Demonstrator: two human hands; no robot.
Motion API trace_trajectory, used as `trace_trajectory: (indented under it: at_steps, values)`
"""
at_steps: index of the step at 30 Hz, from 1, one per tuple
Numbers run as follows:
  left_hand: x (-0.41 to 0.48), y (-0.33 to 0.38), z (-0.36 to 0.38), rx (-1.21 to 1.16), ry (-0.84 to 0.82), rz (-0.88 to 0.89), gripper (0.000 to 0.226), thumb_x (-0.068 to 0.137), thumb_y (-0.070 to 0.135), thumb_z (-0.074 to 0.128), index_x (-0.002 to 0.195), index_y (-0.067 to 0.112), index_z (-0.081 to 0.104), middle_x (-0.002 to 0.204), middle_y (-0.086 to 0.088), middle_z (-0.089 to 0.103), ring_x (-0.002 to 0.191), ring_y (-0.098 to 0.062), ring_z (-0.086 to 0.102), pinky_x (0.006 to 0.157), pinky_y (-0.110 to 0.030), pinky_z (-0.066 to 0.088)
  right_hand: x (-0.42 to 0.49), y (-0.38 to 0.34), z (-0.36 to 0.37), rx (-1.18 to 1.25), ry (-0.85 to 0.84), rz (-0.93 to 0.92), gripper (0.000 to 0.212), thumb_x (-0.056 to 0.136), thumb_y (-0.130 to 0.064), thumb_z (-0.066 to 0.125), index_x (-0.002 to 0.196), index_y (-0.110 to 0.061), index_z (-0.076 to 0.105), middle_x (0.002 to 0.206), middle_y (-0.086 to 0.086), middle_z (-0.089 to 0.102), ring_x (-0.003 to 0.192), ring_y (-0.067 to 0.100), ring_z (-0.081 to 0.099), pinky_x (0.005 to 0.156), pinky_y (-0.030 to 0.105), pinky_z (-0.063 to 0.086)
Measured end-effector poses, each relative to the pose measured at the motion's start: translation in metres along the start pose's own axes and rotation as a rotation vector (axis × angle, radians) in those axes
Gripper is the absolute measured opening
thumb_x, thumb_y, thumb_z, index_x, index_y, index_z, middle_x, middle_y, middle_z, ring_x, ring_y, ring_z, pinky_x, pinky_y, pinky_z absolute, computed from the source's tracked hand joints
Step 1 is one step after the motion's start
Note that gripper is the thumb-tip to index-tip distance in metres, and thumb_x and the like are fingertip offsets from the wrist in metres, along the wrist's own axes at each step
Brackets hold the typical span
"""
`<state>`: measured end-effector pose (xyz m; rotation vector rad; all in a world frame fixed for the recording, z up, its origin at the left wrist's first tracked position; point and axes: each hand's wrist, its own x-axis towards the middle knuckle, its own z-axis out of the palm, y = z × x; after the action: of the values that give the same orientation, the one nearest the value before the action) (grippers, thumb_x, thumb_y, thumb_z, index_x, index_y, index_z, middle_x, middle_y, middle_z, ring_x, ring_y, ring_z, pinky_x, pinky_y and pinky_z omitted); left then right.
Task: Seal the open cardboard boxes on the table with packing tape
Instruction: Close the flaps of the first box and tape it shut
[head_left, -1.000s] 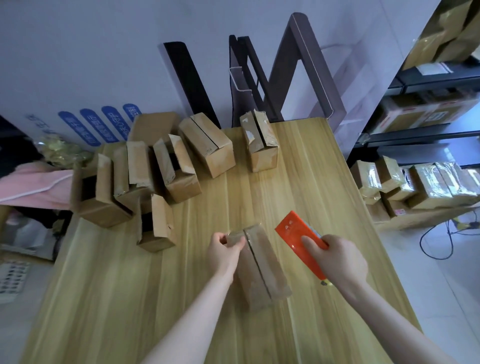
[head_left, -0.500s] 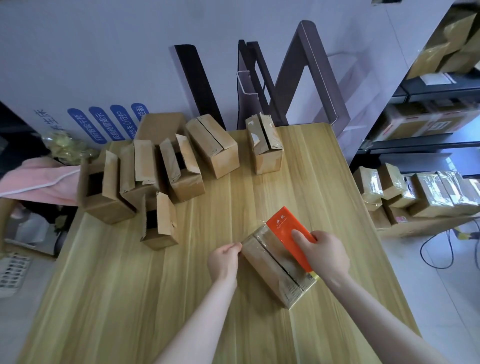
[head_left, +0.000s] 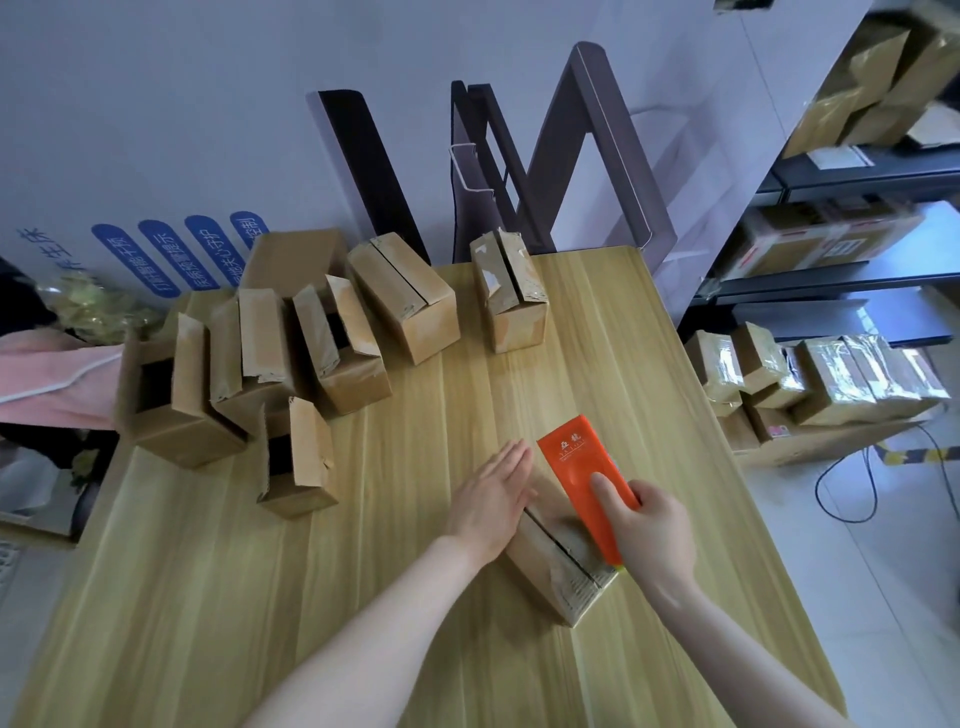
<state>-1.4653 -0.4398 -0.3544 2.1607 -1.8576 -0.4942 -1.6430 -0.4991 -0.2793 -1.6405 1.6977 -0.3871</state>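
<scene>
Left hand, fingers flat together, pins the box lower centre; right hand curls round orange dispenser; looks light, crushable, steady its edges

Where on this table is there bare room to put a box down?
Bare table: near left, between the lone open box and the left hand; also the right edge beyond the tape dispenser. The far-left corner is crowded with open boxes.

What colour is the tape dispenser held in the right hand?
Orange, with small pale lettering near its far end; the tape dispenser shows clearly in the head view.
</scene>
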Motion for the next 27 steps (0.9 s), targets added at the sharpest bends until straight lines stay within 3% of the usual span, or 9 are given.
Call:
trace_trajectory:
  at_steps: [2, 5, 8, 11, 14, 16, 20, 25, 27]
  values:
    - [-0.001, -0.003, 0.000, -0.021, -0.041, -0.019, 0.056, 0.104, 0.041, 0.023, 0.155, 0.021, 0.012, 0.161, 0.012, 0.005, 0.146, -0.002, 0.002, 0.119, -0.028, 0.018, 0.001, 0.003, 0.000, 0.054, -0.003, 0.016, 0.044, 0.088, -0.049, 0.061, 0.061, -0.015, 0.058, 0.053, 0.001, 0.056, 0.051, 0.019, 0.053, 0.048, 0.028, 0.036]
    - [-0.001, -0.006, -0.003, -0.074, -0.048, -0.030, 0.056, 0.102, 0.046, 0.022, 0.154, 0.027, 0.013, 0.160, 0.017, 0.008, 0.145, -0.003, 0.014, 0.114, -0.026, 0.027, 0.001, 0.004, 0.001, 0.101, 0.006, 0.028, 0.045, 0.087, -0.049, 0.062, 0.060, -0.014, 0.058, 0.054, 0.002, 0.057, 0.052, 0.021, 0.054, 0.050, 0.030, 0.039]
    - [0.004, -0.011, -0.007, -0.164, -0.085, -0.068, 0.055, 0.101, 0.047, 0.031, 0.152, 0.033, 0.019, 0.158, 0.019, 0.015, 0.142, -0.007, 0.027, 0.110, -0.030, 0.034, 0.002, 0.004, 0.000, 0.121, 0.003, 0.040, 0.045, 0.088, -0.050, 0.061, 0.063, -0.013, 0.061, 0.057, 0.006, 0.062, 0.057, 0.026, 0.060, 0.053, 0.035, 0.045]
    - [0.008, -0.017, -0.013, -0.405, -0.160, -0.131, 0.055, 0.097, 0.049, 0.044, 0.149, 0.040, 0.026, 0.155, 0.015, 0.028, 0.139, -0.008, 0.033, 0.108, -0.028, 0.034, 0.002, 0.005, -0.001, 0.141, 0.010, 0.052, 0.047, 0.087, -0.051, 0.061, 0.069, -0.008, 0.065, 0.064, 0.013, 0.067, 0.063, 0.032, 0.065, 0.058, 0.043, 0.052]
    - [0.011, -0.020, -0.016, -0.609, -0.212, -0.161, 0.058, 0.094, 0.044, 0.053, 0.148, 0.037, 0.031, 0.152, 0.013, 0.034, 0.138, -0.006, 0.033, 0.109, -0.022, 0.029, 0.001, 0.006, -0.002, 0.158, 0.027, 0.064, 0.049, 0.087, -0.049, 0.062, 0.068, -0.004, 0.063, 0.065, 0.017, 0.066, 0.063, 0.036, 0.064, 0.057, 0.045, 0.053]
    - [0.015, -0.023, -0.015, -0.627, -0.253, -0.199, 0.058, 0.094, 0.042, 0.055, 0.147, 0.034, 0.033, 0.150, 0.010, 0.037, 0.137, -0.009, 0.035, 0.109, -0.026, 0.030, 0.000, 0.006, -0.002, 0.167, 0.041, 0.068, 0.050, 0.087, -0.049, 0.063, 0.066, -0.003, 0.061, 0.065, 0.018, 0.065, 0.062, 0.037, 0.063, 0.056, 0.045, 0.052]
    - [0.021, -0.028, -0.015, -0.693, -0.343, -0.250, 0.054, 0.093, 0.042, 0.056, 0.143, 0.033, 0.037, 0.142, 0.006, 0.047, 0.123, -0.013, 0.048, 0.100, -0.026, 0.038, -0.003, 0.002, -0.002, 0.163, 0.045, 0.063, 0.048, 0.087, -0.048, 0.062, 0.067, -0.005, 0.062, 0.065, 0.016, 0.066, 0.062, 0.034, 0.063, 0.057, 0.043, 0.051]
    - [0.022, -0.028, -0.018, -0.975, -0.418, -0.355, 0.055, 0.090, 0.042, 0.062, 0.140, 0.031, 0.040, 0.131, 0.001, 0.054, 0.113, -0.017, 0.058, 0.096, -0.032, 0.050, -0.006, 0.001, 0.001, 0.139, 0.052, 0.062, 0.048, 0.087, -0.050, 0.061, 0.067, -0.006, 0.062, 0.063, 0.013, 0.065, 0.061, 0.032, 0.063, 0.055, 0.041, 0.050]
    - [0.019, -0.025, -0.017, -1.037, -0.395, -0.372, 0.051, 0.091, 0.038, 0.063, 0.137, 0.029, 0.044, 0.125, 0.000, 0.058, 0.104, -0.015, 0.063, 0.084, -0.027, 0.054, -0.007, -0.001, 0.000, 0.132, 0.054, 0.059, 0.046, 0.087, -0.049, 0.062, 0.065, -0.009, 0.061, 0.060, 0.011, 0.064, 0.058, 0.029, 0.061, 0.055, 0.040, 0.049]
